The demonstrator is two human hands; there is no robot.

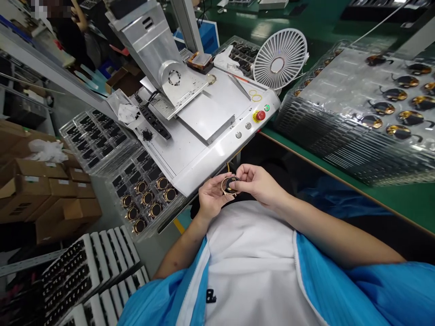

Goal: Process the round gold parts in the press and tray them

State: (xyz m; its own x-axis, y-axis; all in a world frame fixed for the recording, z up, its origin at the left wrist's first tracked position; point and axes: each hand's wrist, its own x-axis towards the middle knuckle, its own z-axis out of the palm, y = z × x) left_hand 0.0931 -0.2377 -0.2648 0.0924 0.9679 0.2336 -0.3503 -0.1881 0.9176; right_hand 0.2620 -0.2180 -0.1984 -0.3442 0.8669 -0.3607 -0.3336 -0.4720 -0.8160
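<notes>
Close in front of my body, a round watch case (230, 184) with a gold rim and dark inside is held between both hands. My left hand (213, 195) grips it by the rim, fingers closed around its left side. The fingers of my right hand (257, 184) are closed at its right side, the thumb pressed over the dark inside. Whether a small separate part is under that thumb I cannot tell. Left of my hands, several similar gold-rimmed watch cases (147, 198) sit in a clear plastic tray (119, 222).
A white bench machine (204, 158) with a red stop button (260, 115) stands ahead. Beyond it is a white fan (280, 59). Stacked clear trays (326, 136) of round dark parts fill the right. Cardboard boxes (34, 190) and white foam trays (98, 258) lie left. A person (73, 40) is far back left.
</notes>
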